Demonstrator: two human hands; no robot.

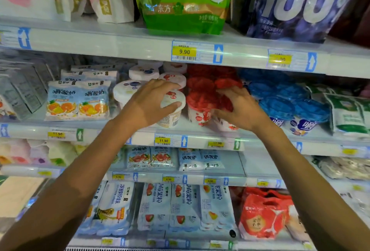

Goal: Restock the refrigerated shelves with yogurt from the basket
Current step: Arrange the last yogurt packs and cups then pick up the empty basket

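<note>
My left hand (155, 100) grips the lid of a white yogurt cup with a red strawberry lid (173, 108) at the front of the second shelf (140, 130). More white cups (144, 72) stand behind it. My right hand (238, 108) reaches among the red-lidded yogurt cups (200, 108) beside it, fingers curled round a red-lidded cup (228, 124) at the front. Blue-lidded cups (280, 106) fill the row to the right. The basket is out of view.
Orange yogurt pouches (78, 100) stand left of the cups, green packs (348, 114) at the far right. The shelf above holds a green bag (184, 0) and a dark blue bag (300, 4). Lower shelves carry pouches and a red pack (264, 214).
</note>
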